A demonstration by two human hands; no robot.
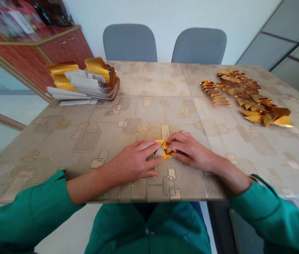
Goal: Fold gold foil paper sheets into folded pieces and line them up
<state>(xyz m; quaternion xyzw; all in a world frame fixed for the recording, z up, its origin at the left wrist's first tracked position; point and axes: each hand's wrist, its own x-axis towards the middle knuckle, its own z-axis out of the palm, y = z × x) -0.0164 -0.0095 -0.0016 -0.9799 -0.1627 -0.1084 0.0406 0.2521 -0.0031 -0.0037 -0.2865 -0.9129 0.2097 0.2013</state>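
A small piece of gold foil paper point(162, 149), folded, with a pale grey-white patch showing, lies on the table near its front edge. My left hand point(136, 159) reaches in from the left, its fingers holding the paper's left side against the tabletop. From the right, my right hand point(191, 150) grips the opposite side between bent fingers and thumb. Fingers cover both ends of the paper, so its full shape is hidden.
A thick stack of gold-and-white paper sheets point(86, 83) sits at the back left. Folded gold paper pieces point(255, 98) form overlapping rows at the right. The patterned table point(144, 109) has two grey chairs point(129, 42) behind it. A wooden cabinet point(67, 47) stands at the far left.
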